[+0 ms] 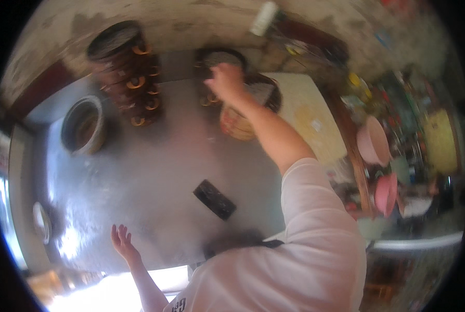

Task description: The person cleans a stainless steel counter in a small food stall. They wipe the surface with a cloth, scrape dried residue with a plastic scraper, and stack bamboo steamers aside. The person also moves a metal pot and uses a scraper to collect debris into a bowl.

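Note:
My right hand (228, 81) is stretched out over a round dark vessel (221, 57) with a greyish top, at the back of the grey work surface (150, 175). Its fingers are bent and blurred, so whether they hold anything cannot be told. Just beside and below that wrist are another round vessel (269, 91) and a red and tan round container (236, 124), partly covered by my forearm. My left hand (124, 242) hangs above the near left of the surface, fingers apart, holding nothing. A dark rectangular object (215, 199) lies flat between me and the vessels.
A tall stack of dark brown round vessels (127, 72) with yellowish loop handles rises at back left. Near it stands a grey-rimmed pot (82, 124). At right are a pale board (314, 117), a pink basin (373, 142) and a deeper pink basin (385, 195). A white bowl (42, 222) sits far left.

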### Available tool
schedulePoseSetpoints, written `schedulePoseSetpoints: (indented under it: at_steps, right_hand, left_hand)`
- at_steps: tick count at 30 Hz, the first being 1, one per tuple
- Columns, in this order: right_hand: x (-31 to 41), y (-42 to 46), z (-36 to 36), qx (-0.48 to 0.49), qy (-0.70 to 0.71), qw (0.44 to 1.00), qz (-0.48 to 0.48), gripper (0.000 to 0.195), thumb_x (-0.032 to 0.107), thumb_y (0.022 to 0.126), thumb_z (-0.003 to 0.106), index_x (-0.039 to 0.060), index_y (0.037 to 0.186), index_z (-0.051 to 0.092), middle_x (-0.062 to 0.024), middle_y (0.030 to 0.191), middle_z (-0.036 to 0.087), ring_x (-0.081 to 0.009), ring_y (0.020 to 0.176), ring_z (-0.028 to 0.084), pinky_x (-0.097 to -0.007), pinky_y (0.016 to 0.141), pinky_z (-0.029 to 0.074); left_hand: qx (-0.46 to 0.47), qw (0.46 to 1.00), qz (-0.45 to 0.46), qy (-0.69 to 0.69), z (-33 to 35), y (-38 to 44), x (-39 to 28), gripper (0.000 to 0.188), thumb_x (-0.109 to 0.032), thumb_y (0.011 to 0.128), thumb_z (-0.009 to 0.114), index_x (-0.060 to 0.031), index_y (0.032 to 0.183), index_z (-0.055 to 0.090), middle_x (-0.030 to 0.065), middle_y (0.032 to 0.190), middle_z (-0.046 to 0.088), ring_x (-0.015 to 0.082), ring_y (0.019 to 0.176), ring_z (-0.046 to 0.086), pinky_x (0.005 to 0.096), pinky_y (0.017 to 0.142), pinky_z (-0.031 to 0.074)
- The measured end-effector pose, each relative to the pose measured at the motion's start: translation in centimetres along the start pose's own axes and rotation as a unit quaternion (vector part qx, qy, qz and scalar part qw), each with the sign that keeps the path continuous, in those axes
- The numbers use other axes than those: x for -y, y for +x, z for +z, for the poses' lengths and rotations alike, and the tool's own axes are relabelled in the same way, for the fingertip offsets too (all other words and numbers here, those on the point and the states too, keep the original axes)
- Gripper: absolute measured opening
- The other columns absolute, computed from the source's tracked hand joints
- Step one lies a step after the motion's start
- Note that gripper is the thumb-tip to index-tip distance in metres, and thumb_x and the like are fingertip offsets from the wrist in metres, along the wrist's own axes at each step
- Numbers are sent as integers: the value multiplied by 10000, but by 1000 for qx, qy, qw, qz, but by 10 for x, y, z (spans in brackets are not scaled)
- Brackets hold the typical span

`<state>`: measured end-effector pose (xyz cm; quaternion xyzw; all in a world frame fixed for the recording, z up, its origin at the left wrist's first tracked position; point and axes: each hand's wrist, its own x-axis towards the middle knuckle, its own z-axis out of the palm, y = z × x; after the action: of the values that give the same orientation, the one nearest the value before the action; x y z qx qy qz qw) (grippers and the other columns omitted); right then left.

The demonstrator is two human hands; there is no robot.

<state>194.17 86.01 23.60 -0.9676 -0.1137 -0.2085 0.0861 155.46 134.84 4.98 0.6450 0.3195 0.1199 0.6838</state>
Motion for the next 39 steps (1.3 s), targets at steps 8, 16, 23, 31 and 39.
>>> schedulePoseSetpoints:
  at_steps: [8, 16, 23, 31, 39]
  right_hand:
    - [-4, -280, 33, 219, 572, 599, 517, 563, 472, 924, 719, 46, 1260, 567, -141, 1143, 649, -298, 1009, 668, -483, 835, 606]
    - [-128, -251, 55, -81, 668, 515, 531, 919, 743, 941, 492, 239, 1640, 171, -128, 1695, 131, -395, 1487, 285, -632, 1145, 314]
    - [-165, -229, 65, -23, 695, 514, 502, 889, 761, 963, 388, 221, 1637, 175, -82, 1692, 131, -388, 1547, 138, -645, 1196, 142]
    - [-196, -250, 63, -14, 657, 567, 497, 742, 604, 1019, 475, 153, 1583, 307, -88, 1598, 325, -294, 1473, 326, -549, 1170, 277]
    - [34, -373, 50, 141, 256, 955, 59, 724, 306, 868, 798, -16, 1430, 475, -224, 1359, 571, -367, 1287, 542, -462, 1078, 443]
  left_hand:
    - [159, 986, -32, -25, 91, -25, -16, 573, -346, 1019, 633, -25, 1466, 471, 155, 1318, 613, 260, 1222, 603, 389, 997, 491]
    - [394, 912, -113, 4, 397, -39, -104, 853, -543, 981, 620, -48, 1589, 283, 127, 1521, 463, 254, 1312, 531, 404, 1023, 486]
    - [384, 921, 72, -8, 541, -51, -63, 917, -586, 897, 694, 21, 1515, 392, 178, 1435, 550, 275, 1342, 507, 382, 1126, 399]
    - [287, 943, 120, 114, 556, -54, -60, 918, -530, 945, 666, 61, 1541, 296, 204, 1510, 479, 292, 1412, 453, 417, 1165, 378]
    - [159, 977, 97, 103, 231, 23, -67, 363, -375, 1003, 621, -40, 1042, 755, 53, 797, 728, 144, 713, 677, 313, 697, 545]
